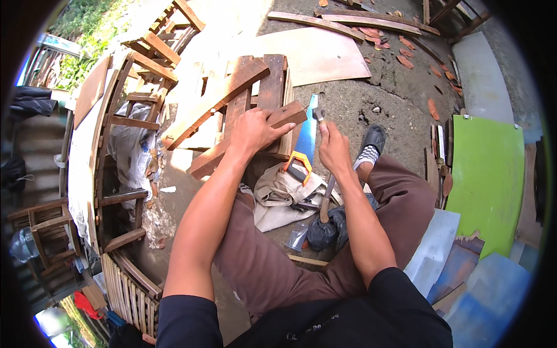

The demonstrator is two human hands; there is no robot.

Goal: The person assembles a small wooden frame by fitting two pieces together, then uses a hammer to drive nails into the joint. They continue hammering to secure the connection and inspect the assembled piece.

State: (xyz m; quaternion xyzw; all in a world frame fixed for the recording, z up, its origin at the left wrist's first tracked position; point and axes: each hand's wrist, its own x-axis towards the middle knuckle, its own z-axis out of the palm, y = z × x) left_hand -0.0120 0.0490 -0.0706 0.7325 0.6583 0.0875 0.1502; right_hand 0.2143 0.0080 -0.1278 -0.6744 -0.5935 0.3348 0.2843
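Observation:
My left hand [252, 131] is wrapped over a short reddish-brown wooden beam [290, 113], which lies slanting across a slatted wooden stand [271, 87]. What looks like a thin nail [306, 107] sticks out at the beam's right end. In my right hand [335, 149] is a hammer [318, 114], gripped near its head, with its handle hanging down toward my lap. The hammer head is close to the beam's end, apart from it. Another wooden beam [217, 103] rests on the stand, beyond my left hand. Between the stand and my right hand leans a blue-bladed handsaw [299, 165] with an orange-and-black handle.
Beige cloth [278, 188] and a black plastic bag [323, 233] lie between my legs. A pale flat board [313, 53] and long planks [371, 22] lie ahead. Wooden frames [125, 120] stand at left; a green sheet [484, 174] lies at right. My sandalled foot [374, 141] rests on the concrete.

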